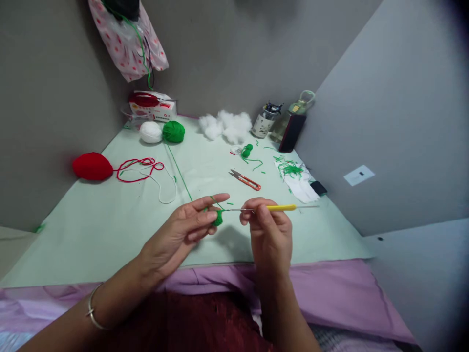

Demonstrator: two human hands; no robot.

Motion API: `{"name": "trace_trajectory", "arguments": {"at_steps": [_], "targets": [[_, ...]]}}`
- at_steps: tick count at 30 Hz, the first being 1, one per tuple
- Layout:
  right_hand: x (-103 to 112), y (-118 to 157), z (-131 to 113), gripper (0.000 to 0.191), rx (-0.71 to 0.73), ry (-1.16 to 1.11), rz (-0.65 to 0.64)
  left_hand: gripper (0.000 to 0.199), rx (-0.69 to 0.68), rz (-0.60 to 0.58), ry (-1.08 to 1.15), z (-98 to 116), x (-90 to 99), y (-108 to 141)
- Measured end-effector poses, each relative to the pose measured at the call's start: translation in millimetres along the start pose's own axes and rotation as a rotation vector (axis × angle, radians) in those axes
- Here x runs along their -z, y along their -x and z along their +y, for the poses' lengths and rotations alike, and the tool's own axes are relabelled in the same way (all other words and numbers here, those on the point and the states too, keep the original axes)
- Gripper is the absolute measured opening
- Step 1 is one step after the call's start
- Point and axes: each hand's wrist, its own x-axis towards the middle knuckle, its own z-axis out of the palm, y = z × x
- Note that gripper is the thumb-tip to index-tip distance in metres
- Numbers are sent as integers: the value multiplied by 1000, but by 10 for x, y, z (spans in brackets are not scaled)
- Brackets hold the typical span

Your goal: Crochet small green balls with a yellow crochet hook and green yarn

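Observation:
My left hand [190,221] pinches a small green crocheted piece [218,218] between thumb and fingers, its index finger stretched out with green yarn over it. That yarn runs back to a green ball [173,131]. In my right hand [269,222] is a crochet hook with a yellow handle [281,208], held between thumb and fingers. Its thin metal shaft points left, and the tip meets green yarn just right of the crocheted piece. Both hands are above the front part of the pale green table [139,244].
Beyond the hands lie orange-handled snips [245,180], a small green crocheted item [247,150] and white stuffing [225,126]. White yarn [150,132] and red yarn [92,166] are at left. A pen jar [263,122], a dark phone [292,133] and green scraps on white paper [298,183] stand or lie at right.

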Motion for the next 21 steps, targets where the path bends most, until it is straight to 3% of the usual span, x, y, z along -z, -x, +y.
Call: {"name": "trace_trajectory", "arguments": {"at_steps": [3,7,15,21], "targets": [[-11,3,9,16,-72,-55,-38,36,-99,37,-68,-49,7,-2],[-33,60,41,13,-4,112,-87,37,-223,39,-233,-139,6,3],[-27,4,16,16,-97,-81,-50,33,-248,57,-341,-144,60,17],[-28,25,1,23,-65,-37,-79,29,-260,67,-328,-137,50,21]]}}
